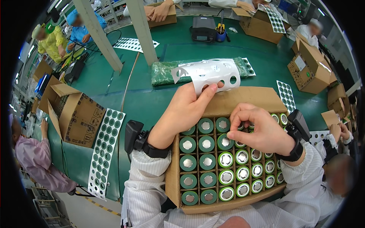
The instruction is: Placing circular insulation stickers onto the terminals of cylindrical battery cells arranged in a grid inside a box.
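A curled white sticker sheet (216,74) with round holes is pinched between the thumb and fingers of my left hand (186,108), above the far side of an open cardboard box (243,98). The box holds rows of upright cylindrical battery cells (226,176) in a cardboard divider. Dark green ring stickers (207,161) cover the cell tops in the left columns; cells farther right show bright green rims. My right hand (262,129) is closed over the third column, its thumb tip at the edge of a ringed cell (225,142). Whatever its fingertips pinch is hidden.
A sheet of green rings (106,152) lies left of an open carton (81,117). Beyond the box rests a bubble-wrapped bundle (163,73). More cartons (310,66) stand at right; a black device (204,28) is at the back. Two posts (142,32) rise from the green table. Several people work around it.
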Demonstrator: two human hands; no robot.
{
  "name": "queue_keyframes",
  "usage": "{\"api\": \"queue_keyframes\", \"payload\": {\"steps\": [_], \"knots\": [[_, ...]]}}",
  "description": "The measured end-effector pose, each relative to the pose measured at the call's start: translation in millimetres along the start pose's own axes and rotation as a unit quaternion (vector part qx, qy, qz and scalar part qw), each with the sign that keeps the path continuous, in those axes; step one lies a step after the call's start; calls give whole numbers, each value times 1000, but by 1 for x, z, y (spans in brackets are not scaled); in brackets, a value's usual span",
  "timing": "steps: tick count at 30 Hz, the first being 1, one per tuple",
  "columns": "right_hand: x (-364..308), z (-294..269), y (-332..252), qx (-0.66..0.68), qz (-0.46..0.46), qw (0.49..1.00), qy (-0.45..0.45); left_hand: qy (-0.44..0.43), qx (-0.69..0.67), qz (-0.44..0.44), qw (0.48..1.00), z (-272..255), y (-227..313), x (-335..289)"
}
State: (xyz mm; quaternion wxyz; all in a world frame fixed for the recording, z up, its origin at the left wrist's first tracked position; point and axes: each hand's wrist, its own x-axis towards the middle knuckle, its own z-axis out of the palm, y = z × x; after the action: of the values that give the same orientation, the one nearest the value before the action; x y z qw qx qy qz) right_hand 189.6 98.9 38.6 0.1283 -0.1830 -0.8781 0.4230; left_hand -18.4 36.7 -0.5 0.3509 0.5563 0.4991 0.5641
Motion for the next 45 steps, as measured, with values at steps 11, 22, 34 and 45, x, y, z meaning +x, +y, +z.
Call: {"api": "queue_keyframes", "payload": {"steps": [11,22,34,45], "knots": [[-1,2,0,-4,11,1000,11,0,15,-7,1000,0,2,0],[-1,4,0,-22,-19,999,27,25,27,44,998,2,-5,2],[-2,5,3,-29,-9,999,24,18,21,33,999,2,-3,0],[-2,3,3,-47,-24,998,18,-4,24,-8,1000,-1,4,1]]}}
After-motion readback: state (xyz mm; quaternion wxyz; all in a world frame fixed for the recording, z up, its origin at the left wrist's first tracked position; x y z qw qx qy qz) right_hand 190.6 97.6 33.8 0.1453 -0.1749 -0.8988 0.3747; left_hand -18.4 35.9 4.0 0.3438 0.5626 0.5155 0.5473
